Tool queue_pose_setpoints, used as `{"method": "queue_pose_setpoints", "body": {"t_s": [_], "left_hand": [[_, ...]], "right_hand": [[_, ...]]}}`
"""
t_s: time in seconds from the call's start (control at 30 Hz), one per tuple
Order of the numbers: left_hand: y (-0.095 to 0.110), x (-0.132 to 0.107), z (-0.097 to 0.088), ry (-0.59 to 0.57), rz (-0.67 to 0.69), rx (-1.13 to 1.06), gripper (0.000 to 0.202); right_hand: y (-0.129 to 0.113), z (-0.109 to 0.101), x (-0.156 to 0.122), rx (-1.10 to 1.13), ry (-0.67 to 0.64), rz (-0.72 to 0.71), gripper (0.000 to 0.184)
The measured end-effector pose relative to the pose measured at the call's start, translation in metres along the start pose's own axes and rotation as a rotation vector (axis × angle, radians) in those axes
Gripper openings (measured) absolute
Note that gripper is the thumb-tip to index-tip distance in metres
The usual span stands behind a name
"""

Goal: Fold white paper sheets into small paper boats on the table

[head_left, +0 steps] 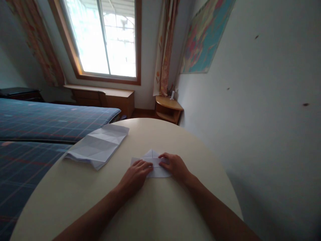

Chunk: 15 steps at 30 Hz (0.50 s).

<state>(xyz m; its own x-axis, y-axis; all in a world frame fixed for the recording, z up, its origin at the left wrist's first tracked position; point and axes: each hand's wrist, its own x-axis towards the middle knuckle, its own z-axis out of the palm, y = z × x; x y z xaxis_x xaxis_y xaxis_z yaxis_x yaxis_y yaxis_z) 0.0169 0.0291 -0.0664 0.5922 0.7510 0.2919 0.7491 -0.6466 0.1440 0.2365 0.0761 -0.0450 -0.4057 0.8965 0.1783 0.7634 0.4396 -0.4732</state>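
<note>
A small folded sheet of white paper [158,172] lies on the round table, with a pointed flap at its far side and a straight band across its middle. My left hand [136,172] rests over the paper's left part, fingers laid flat on it and pointing right. At the opposite end, my right hand [177,166] has its bent index finger and thumb around the paper's right part, some paper showing between them. Both palms hide the paper's side corners.
Creased larger white sheets [100,144] lie at the left edge of the cream table [160,207]. A bed with a blue plaid mattress [55,117] stands close on the left. The wall [263,140] is near on the right, and a wooden corner shelf [168,103] stands beyond the table.
</note>
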Motion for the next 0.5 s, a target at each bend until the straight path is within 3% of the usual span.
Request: {"method": "queue_pose_setpoints", "body": {"t_s": [0.27, 0.5], "left_hand": [[0.010, 0.001, 0.000, -0.054, -0.091, -0.076, 0.041], [0.004, 0.002, 0.000, -0.089, -0.107, -0.077, 0.051]], "right_hand": [[0.009, 0.003, 0.002, 0.023, 0.019, 0.007, 0.027], [-0.013, 0.005, -0.004, -0.264, 0.120, -0.048, 0.032]]}}
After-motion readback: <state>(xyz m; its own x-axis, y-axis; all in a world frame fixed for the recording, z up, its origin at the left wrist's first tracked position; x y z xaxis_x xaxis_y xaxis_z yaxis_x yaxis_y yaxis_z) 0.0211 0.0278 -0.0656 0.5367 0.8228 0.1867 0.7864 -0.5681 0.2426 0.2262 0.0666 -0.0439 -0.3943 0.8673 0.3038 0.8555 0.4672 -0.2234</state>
